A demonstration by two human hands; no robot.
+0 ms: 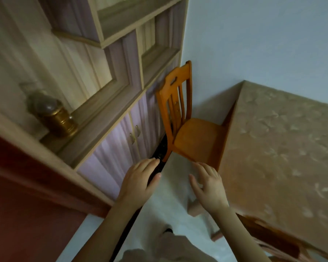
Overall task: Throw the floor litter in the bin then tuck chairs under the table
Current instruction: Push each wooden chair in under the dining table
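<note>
An orange wooden chair [186, 118] with a slatted back stands ahead of me, its seat pushed partly under the table [284, 148], which wears a beige patterned cloth. My left hand [142, 178] and my right hand [208, 184] reach forward side by side, short of the chair's seat edge. Both hold nothing and their fingers are apart. The right fingertips are just below the seat's front corner. No litter and no bin are in view.
A tall wooden shelf unit [121, 82] with pale lilac doors lines the left, close behind the chair. A brass jar [59, 120] sits on its ledge. A second chair's back [273, 237] shows at the table's near edge. Pale floor [169, 201] runs between unit and table.
</note>
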